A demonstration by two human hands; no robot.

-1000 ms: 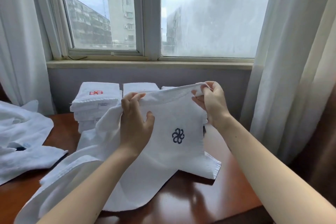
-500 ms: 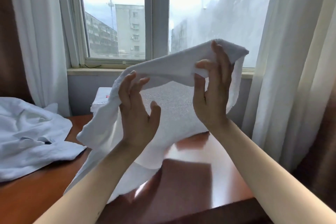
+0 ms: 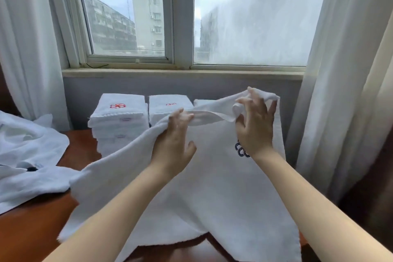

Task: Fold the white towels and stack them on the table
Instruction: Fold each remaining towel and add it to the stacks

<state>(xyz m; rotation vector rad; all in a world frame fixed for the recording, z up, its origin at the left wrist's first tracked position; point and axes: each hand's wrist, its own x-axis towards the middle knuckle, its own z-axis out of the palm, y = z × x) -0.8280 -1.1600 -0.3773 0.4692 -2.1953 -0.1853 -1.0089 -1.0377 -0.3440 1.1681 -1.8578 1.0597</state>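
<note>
Judging this white towel (image 3: 212, 187) soft, light, limp terry: it sags between my grips, lower part draped on the bench (image 3: 32, 229) before the folded towel stacks (image 3: 119, 117). Best taken at top-edge corners. Left hand (image 3: 172, 144) curls over the top hem. Right hand (image 3: 255, 127) pinches the raised corner, other fingers splayed. Both forearms reach forward.

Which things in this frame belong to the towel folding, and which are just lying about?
Part of the job:
- held towel, its top edge gripped by left hand and pinched by right hand
- folded stacks
- unfolded pile
- table

Just there:
- curtains
- window
- windowsill
</note>
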